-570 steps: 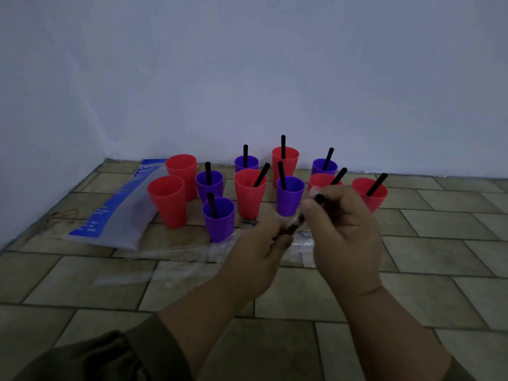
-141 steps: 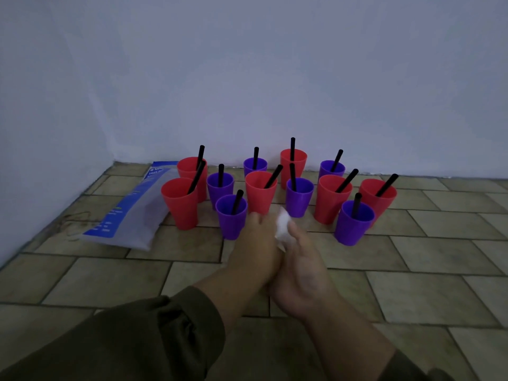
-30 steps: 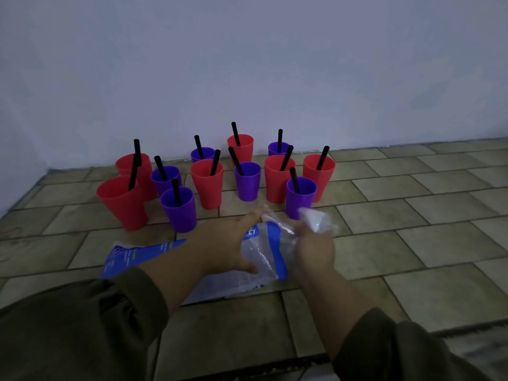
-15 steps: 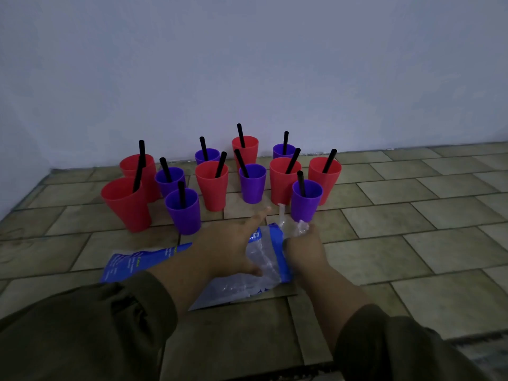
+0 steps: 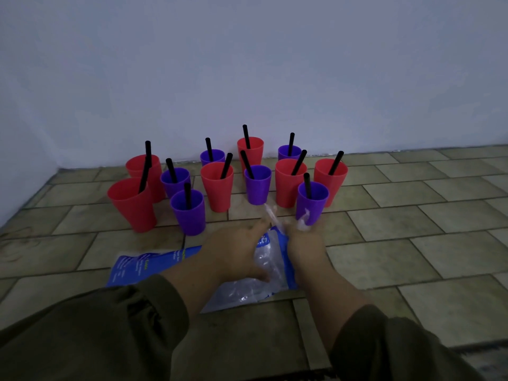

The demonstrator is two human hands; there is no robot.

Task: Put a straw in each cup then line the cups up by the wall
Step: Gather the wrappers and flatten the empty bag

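Observation:
Several red and purple cups stand in a loose cluster on the tiled floor near the wall [image 5: 275,78], each with a black straw in it. The nearest are a red cup [image 5: 132,204], a purple cup [image 5: 189,213] and a purple cup [image 5: 312,204] at the right. My left hand [image 5: 233,251] lies flat with straight fingers on a blue and clear plastic bag [image 5: 154,264]. My right hand [image 5: 305,243] holds crumpled clear wrappers [image 5: 302,220] at the bag's mouth, just in front of the right purple cup.
The bag lies on the floor in front of the cups, partly under my arms. A side wall [image 5: 22,160] meets the back wall at the left corner. Bare tiles [image 5: 412,215] stretch to the right of the cups.
Over the last second both hands have slid forward toward the cups with the bag. The right hand with the wrappers has come close to the right purple cup.

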